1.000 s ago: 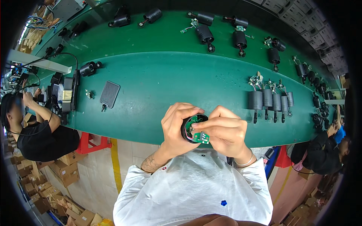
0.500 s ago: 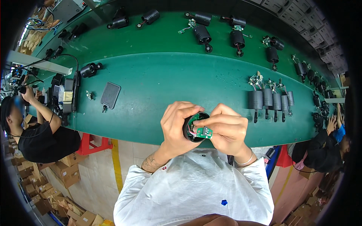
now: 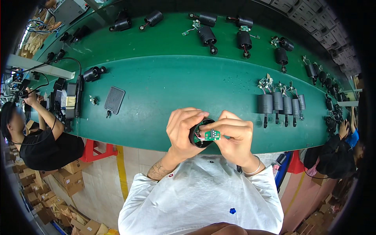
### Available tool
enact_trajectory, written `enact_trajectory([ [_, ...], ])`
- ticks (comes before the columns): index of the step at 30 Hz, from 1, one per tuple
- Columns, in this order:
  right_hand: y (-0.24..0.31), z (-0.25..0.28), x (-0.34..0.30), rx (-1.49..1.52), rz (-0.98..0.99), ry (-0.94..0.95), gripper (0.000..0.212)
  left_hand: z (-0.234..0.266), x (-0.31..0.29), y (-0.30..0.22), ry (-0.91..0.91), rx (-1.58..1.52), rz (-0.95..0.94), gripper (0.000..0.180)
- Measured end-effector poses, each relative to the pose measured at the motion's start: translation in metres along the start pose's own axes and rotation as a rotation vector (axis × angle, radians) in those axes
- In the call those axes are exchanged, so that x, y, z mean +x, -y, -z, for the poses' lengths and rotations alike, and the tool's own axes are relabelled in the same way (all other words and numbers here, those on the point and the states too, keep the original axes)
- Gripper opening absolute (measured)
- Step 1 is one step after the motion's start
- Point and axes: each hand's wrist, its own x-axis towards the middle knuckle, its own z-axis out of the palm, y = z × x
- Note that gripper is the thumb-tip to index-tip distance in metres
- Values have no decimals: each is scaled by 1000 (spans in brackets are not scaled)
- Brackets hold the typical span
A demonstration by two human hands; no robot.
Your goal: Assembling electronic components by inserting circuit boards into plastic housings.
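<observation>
My left hand (image 3: 181,133) is wrapped round a black cylindrical housing (image 3: 192,138), its open mouth tilted up toward me. A small green circuit board (image 3: 211,135) sticks out at the right side of that mouth, with thin red and pale wires running inside. My right hand (image 3: 234,137) is closed at the board, the thumb beside its edge and a fingertip reaching into the mouth. More green board shows inside the housing, partly hidden by my fingers.
Several black cylinders with wired boards (image 3: 277,102) stand on the green bench at right. At left lie a dark grey rectangular pad (image 3: 114,100), a small board (image 3: 93,100) and a black cylinder (image 3: 92,74). Other black units (image 3: 206,36) lie on the far green strip. People work at both sides.
My right hand has shifted slightly down and left, its fingers curled more at the housing's mouth. The units on the far green strip have moved a little to the left.
</observation>
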Motion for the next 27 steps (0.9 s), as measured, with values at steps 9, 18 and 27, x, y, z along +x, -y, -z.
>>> enact_trajectory([
  [9, -1, -7, -5, -203, 197, -76, 16, -2, -3, -4, 19, 14, 79, 43],
  [18, -7, 7, -1, -55, 165, 63, 14, 3, -4, -3, 104, -11, 57, 54],
  [27, -10, 4, -6, -271, 372, -41, 12, 3, -1, -5, 113, -46, 56, 53],
])
